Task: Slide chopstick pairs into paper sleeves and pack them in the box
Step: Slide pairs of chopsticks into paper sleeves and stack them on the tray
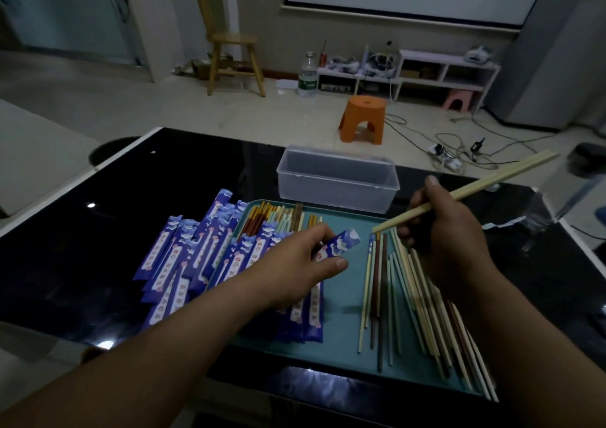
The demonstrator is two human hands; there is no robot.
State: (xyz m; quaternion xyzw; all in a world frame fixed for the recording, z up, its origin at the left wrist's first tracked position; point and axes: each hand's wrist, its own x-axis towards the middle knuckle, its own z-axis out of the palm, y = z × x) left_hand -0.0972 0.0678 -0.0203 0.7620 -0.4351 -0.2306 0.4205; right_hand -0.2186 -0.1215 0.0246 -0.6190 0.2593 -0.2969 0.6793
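My left hand (pixel 295 263) grips a blue paper sleeve (pixel 342 243) near its open end, which points right. My right hand (pixel 449 240) pinches a pale wooden chopstick pair (pixel 485 184) that slants up to the right; its tips sit a short way right of the sleeve's mouth, apart from it. Both hands hover over a teal tray (pixel 341 296). A clear plastic box (pixel 337 178) stands open and empty just beyond the tray.
Several blue sleeves (pixel 187 257) fan across the tray's left edge and the black glossy table (pixel 82 247). Loose chopsticks (pixel 423 309) of mixed colours lie on the tray's right half; more chopsticks (pixel 282 219) lie at its far edge. An orange stool (pixel 362 117) stands on the floor beyond.
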